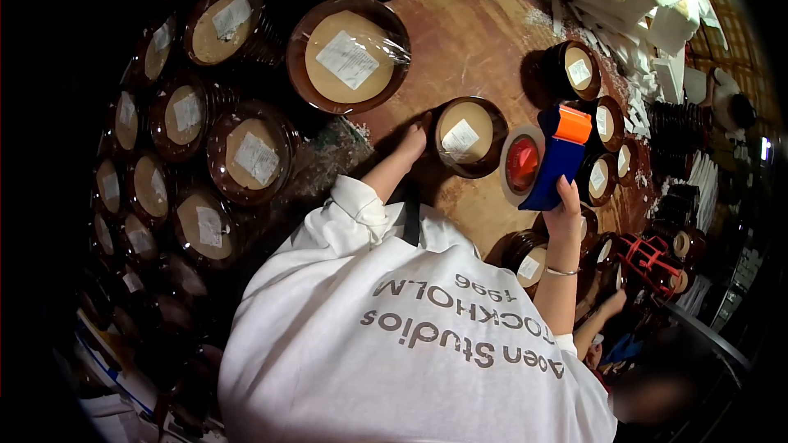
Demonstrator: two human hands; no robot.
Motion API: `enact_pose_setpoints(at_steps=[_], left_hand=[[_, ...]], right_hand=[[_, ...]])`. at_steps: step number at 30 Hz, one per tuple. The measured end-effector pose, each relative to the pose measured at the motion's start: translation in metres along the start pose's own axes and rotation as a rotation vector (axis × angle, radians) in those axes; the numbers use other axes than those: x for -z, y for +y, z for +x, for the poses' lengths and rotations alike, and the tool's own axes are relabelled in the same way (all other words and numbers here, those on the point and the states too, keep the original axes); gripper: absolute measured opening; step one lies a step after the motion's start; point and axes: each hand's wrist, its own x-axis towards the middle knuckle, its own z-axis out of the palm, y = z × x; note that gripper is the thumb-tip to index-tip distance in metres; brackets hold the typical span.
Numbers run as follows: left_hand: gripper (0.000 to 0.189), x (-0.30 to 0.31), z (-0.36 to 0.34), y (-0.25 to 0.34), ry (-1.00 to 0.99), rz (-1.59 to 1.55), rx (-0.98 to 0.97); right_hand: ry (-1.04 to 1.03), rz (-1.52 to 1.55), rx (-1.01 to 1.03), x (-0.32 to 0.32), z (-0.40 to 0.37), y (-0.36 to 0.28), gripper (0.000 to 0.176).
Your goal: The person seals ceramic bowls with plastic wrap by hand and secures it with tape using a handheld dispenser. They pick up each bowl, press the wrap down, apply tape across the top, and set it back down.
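Observation:
My right hand (pixel 565 198) grips a blue tape dispenser (pixel 552 166) with an orange front part and a tape roll with a red hub. It is held up to the right of a brown glazed bowl (pixel 469 133), which has a beige round face and a white printed label. Clear film seems to cover this bowl. At its left side, my left hand (pixel 410 146) curves against the bowl, and some fingers are lost in shadow. A larger film-wrapped bowl (pixel 349 57) with a label stands just beyond that hand.
Several stacks of labelled brown bowls (pixel 250 156) crowd the left, with more (pixel 579 72) along the right. Under them is a worn brown tabletop (pixel 460 29). White foam pieces (pixel 673 25) pile at the upper right. Another person's hand (pixel 611 305) is near a red frame (pixel 648 262).

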Motion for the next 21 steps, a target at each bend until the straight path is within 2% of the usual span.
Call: enact_pose_setpoints(at_steps=[3,4,6,9,11,13,14,15,17,19,20,21], left_hand=[[0.057,-0.006,0.005,-0.006,-0.002,-0.039,0.042],[0.054,-0.014,0.002,-0.007,-0.008,-0.138,0.043],[0.049,-0.035,0.003,0.000,0.015,-0.325,0.051],[0.050,-0.055,0.002,0.012,0.040,-0.177,0.003],[0.047,-0.052,0.029,-0.011,0.073,-0.217,-0.017],[0.038,-0.042,0.026,0.003,0.075,0.085,-0.452],[0.033,-0.048,0.023,0.006,0.311,0.134,-0.369],[0.033,-0.042,0.026,0.016,0.410,0.349,-0.498],[0.034,-0.051,-0.035,0.086,0.035,-0.047,-0.638],[0.033,-0.059,-0.074,0.129,-0.315,-0.152,-0.563],[0.033,-0.063,-0.091,0.144,-0.315,-0.152,-0.562],[0.031,-0.066,-0.105,0.156,-0.385,0.009,-0.579]], right_hand=[[-0.102,0.044,-0.010,-0.001,-0.002,0.002,0.049],[-0.041,0.028,0.013,-0.008,-0.002,0.004,0.054],[-0.076,0.035,-0.005,-0.013,-0.001,0.001,0.054],[-0.151,0.039,-0.060,-0.023,-0.008,-0.004,0.057],[-0.213,0.096,-0.016,-0.017,-0.010,0.002,0.058],[-0.160,-0.015,0.017,-0.014,-0.015,0.001,0.057],[-0.104,-0.122,0.043,-0.012,-0.018,0.000,0.055],[-0.092,-0.121,0.047,-0.011,-0.021,-0.002,0.055],[-0.072,-0.265,0.010,-0.009,-0.027,-0.009,0.062],[-0.096,-0.266,0.010,-0.005,-0.028,-0.011,0.058],[-0.109,-0.296,-0.017,-0.005,-0.029,-0.014,0.056],[-0.123,-0.325,-0.044,-0.005,-0.030,-0.016,0.054]])
